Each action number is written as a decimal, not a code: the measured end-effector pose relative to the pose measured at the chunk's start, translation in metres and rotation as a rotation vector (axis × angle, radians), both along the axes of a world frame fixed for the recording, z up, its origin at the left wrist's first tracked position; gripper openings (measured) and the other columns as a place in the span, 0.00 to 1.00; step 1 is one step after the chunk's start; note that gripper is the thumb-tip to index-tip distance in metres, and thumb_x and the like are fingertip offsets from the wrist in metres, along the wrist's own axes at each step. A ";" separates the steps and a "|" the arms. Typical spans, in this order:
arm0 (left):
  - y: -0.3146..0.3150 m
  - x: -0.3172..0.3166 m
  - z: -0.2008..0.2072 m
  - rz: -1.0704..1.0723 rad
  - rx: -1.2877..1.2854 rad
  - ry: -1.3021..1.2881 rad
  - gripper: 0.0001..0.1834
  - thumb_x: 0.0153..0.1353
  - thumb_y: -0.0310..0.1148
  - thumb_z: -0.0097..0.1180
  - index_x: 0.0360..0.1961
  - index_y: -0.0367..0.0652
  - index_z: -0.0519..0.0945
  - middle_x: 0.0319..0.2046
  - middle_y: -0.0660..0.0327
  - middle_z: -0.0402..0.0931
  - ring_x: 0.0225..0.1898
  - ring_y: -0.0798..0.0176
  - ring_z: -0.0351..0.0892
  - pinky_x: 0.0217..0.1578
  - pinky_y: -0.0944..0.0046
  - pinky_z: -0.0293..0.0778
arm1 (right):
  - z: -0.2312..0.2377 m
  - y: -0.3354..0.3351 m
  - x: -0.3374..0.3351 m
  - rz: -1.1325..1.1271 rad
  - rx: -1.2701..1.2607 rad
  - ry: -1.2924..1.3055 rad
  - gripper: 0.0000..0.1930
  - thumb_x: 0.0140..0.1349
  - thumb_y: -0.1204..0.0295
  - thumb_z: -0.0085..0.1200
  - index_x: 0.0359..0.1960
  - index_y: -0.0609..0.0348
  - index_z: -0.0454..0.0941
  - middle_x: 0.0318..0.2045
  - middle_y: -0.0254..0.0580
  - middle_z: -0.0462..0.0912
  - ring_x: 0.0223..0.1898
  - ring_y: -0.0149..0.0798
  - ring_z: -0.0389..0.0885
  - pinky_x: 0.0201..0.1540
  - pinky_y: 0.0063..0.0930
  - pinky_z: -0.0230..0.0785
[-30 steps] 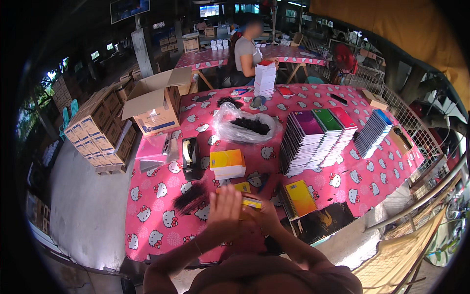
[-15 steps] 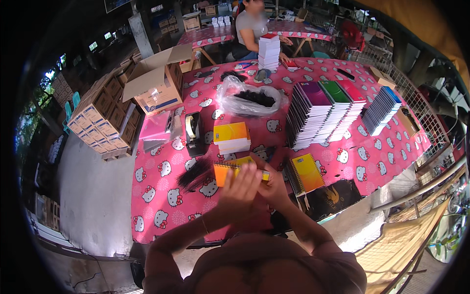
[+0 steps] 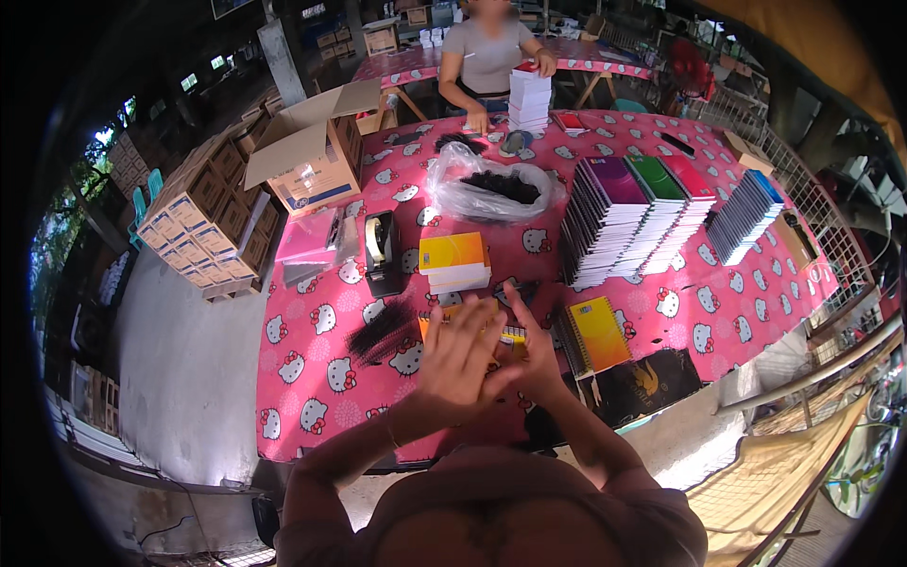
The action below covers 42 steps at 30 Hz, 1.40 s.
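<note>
At the near middle of the table is a small orange-yellow spiral notebook (image 3: 514, 335), mostly covered by my hands. My left hand (image 3: 461, 357) lies across its top, fingers stretched out flat. My right hand (image 3: 537, 354) is around the notebook's right end, one finger pointing up and away from it; its other fingers are partly hidden. Just beyond stands a short stack of yellow-covered notebooks (image 3: 453, 255). Loose black spiral wires (image 3: 383, 333) lie to the left of my hands. Another yellow spiral notebook (image 3: 598, 335) rests to the right.
A black tape dispenser (image 3: 382, 255) stands left of the yellow stack. Farther off is a clear plastic bag (image 3: 452, 189) of black wires. Tall spiral notebook stacks (image 3: 609, 227) rise at the right. An open carton (image 3: 307, 170) is beyond the left edge. Across the table, a person (image 3: 487, 57) handles a white stack.
My left hand has shifted slightly and covers more of the notebook. A finger of my right hand has lifted away. Across the table, the person has moved a hand onto the white stack.
</note>
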State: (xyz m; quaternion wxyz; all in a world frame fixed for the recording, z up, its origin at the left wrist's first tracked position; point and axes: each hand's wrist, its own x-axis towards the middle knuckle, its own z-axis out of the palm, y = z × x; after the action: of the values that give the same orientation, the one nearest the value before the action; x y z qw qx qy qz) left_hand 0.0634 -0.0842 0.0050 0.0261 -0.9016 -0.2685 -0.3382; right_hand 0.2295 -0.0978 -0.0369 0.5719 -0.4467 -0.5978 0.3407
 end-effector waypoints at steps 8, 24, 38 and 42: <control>0.032 0.000 0.014 -0.129 -0.136 0.005 0.13 0.61 0.34 0.61 0.46 0.43 0.81 0.40 0.59 0.75 0.43 0.54 0.76 0.47 0.53 0.69 | 0.007 -0.011 0.008 0.035 -0.104 -0.020 0.40 0.63 0.73 0.57 0.75 0.54 0.51 0.54 0.52 0.80 0.52 0.34 0.81 0.52 0.30 0.73; 0.006 0.018 -0.004 -0.281 0.000 -0.068 0.14 0.54 0.36 0.68 0.40 0.44 0.83 0.33 0.63 0.72 0.36 0.59 0.73 0.36 0.59 0.68 | 0.033 -0.074 0.072 0.033 -0.129 -0.175 0.05 0.61 0.79 0.61 0.39 0.64 0.83 0.32 0.38 0.84 0.33 0.28 0.83 0.37 0.25 0.77; 0.033 0.117 -0.035 -0.458 0.036 -0.223 0.14 0.54 0.24 0.63 0.44 0.44 0.83 0.44 0.58 0.80 0.49 0.52 0.78 0.48 0.51 0.74 | -0.058 -0.100 0.157 -0.633 -0.074 -0.578 0.40 0.49 0.66 0.74 0.64 0.60 0.68 0.59 0.53 0.75 0.57 0.55 0.77 0.59 0.40 0.70; 0.054 0.138 -0.122 -0.640 -0.164 -0.107 0.16 0.56 0.22 0.61 0.47 0.40 0.82 0.52 0.55 0.78 0.60 0.50 0.74 0.62 0.51 0.70 | -0.092 -0.091 0.163 -0.505 -0.188 -0.394 0.42 0.46 0.67 0.75 0.65 0.62 0.67 0.54 0.53 0.79 0.56 0.53 0.79 0.58 0.39 0.71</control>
State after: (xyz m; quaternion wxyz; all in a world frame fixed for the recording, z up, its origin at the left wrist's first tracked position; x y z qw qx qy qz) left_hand 0.2014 -0.0302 -0.1171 -0.1681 -0.9202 0.0008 -0.3536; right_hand 0.3924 -0.1889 -0.1290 0.4681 -0.6890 -0.5329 0.1490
